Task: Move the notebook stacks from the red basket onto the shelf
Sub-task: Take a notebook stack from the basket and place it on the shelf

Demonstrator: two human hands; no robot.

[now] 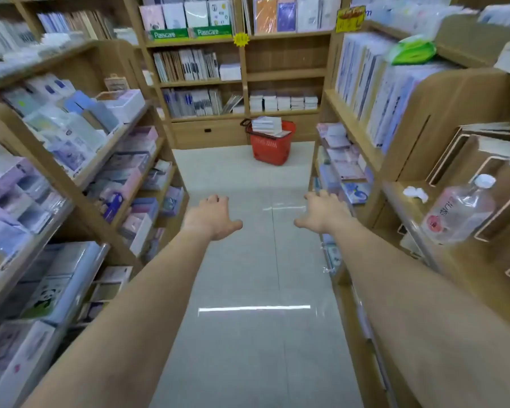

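Both hands, left and right, reach out empty, fingers loose; red basket with notebook stacks sits well beyond them.

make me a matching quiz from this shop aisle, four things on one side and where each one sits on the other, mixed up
Things
1. red basket
2. notebook stack
3. clear bottle
4. green pack

Places
a. on the low right-hand shelf, close by
b. high on the right, atop the upright white packs
c. on the floor at the aisle's far end
d. inside the red basket, above its rim

Pairs: 1-c, 2-d, 3-a, 4-b
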